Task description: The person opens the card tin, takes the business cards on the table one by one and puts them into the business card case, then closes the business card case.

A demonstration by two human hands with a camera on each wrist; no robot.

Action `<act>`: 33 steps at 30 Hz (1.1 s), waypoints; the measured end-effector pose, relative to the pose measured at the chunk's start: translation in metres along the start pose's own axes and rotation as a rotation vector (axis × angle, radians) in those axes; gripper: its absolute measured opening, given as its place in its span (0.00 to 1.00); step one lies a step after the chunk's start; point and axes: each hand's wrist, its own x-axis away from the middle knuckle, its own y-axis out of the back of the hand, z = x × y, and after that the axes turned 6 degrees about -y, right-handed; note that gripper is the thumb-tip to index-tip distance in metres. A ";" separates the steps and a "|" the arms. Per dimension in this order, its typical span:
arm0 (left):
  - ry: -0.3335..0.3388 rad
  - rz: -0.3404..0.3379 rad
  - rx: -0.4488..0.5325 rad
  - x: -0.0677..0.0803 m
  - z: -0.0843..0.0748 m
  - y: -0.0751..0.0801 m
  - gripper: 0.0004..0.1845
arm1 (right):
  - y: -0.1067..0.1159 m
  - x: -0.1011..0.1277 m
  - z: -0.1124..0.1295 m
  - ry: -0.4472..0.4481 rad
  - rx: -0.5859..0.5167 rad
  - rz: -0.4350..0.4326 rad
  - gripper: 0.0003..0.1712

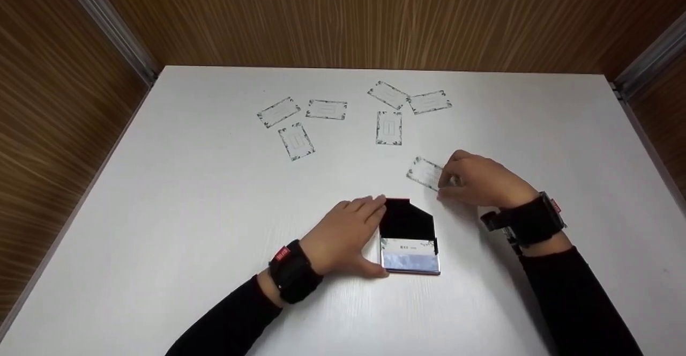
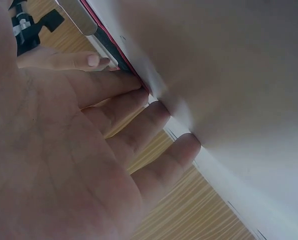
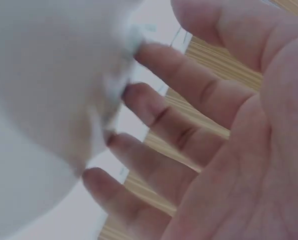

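Observation:
My left hand lies along the left side of a small card case, its lid flipped up to show a black inner face. The left thumb touches the lower left corner, and the fingers reach the upper left edge. In the left wrist view those fingers are nearly straight. A stack of cards sits in the case, with a white and blue printed face up. My right hand is over the right end of a white leaf-bordered card, hiding it. In the right wrist view thumb and fingertips are spread apart.
Several more leaf-bordered cards lie on the white table farther back, one group with a card at left and another with a card near the middle. Wood-grain panels rise behind and at both sides.

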 end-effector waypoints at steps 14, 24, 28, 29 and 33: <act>-0.015 -0.021 -0.003 -0.001 0.000 -0.001 0.62 | 0.000 0.003 0.003 -0.099 0.070 -0.079 0.32; -0.009 -0.013 0.005 -0.002 0.001 -0.003 0.63 | -0.001 0.001 0.001 -0.137 0.031 -0.027 0.32; -0.005 -0.008 0.012 -0.002 0.001 -0.004 0.63 | -0.001 0.000 0.001 -0.149 0.034 -0.040 0.29; -0.005 -0.008 0.012 -0.002 0.001 -0.004 0.63 | -0.001 0.000 0.002 -0.148 0.035 -0.054 0.27; -0.005 -0.006 0.008 -0.002 0.002 -0.004 0.63 | -0.001 -0.001 0.005 -0.133 0.018 -0.169 0.15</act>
